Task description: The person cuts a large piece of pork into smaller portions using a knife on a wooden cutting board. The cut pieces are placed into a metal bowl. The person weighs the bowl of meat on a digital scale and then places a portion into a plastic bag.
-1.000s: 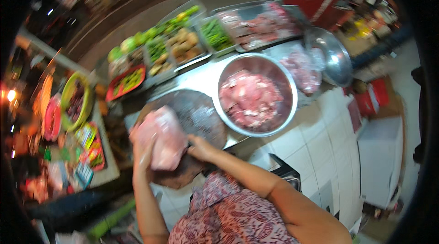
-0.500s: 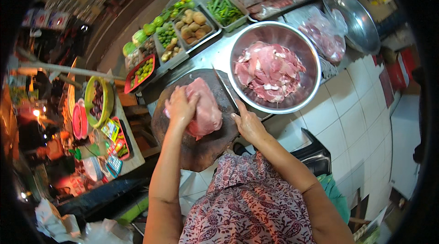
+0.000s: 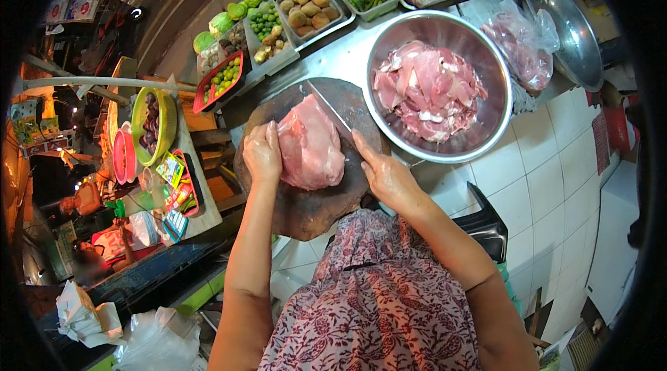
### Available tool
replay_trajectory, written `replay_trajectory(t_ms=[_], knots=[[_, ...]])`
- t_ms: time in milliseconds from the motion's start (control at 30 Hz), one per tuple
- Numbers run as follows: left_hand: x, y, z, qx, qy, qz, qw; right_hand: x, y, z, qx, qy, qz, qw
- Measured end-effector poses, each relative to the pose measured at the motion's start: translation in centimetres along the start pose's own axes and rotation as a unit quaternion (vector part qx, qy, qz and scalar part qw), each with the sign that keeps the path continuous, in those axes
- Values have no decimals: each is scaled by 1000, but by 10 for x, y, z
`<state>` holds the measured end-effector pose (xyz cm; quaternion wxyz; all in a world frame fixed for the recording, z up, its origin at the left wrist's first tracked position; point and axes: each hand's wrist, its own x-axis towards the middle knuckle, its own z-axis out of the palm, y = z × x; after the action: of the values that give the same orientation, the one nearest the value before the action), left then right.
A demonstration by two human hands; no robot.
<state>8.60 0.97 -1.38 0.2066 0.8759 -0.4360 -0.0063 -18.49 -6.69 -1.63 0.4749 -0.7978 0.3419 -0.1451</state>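
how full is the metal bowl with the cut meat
Partly full: pieces of raw meat are heaped inside the metal bowl, and bare inner wall shows to their right.

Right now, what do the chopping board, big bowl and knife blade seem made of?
Chopping board: probably wood, matte and dark, judging by its stained, uneven edge. Bowl: likely stainless steel, polished, with a bright reflective rim. Knife blade: apparently steel, greyish sheen.

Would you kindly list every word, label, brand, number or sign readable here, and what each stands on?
No text is clear enough to quote.
Yellow-green packet: print too small to read.
White panels with red marks: too small.
Blue-framed object: any markings too small.
Knife, metal bowl, meat slab: no lettering visible.
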Motion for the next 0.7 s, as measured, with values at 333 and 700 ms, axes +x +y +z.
replay_trajectory(t_ms=[333,700], knots=[[5,6,3,64,-6,-47,997,-8,-12,-7,55,-60,77,994],[4,-3,4,-13,-8,-16,1000,-7,-13,-12,53,-67,43,995]])
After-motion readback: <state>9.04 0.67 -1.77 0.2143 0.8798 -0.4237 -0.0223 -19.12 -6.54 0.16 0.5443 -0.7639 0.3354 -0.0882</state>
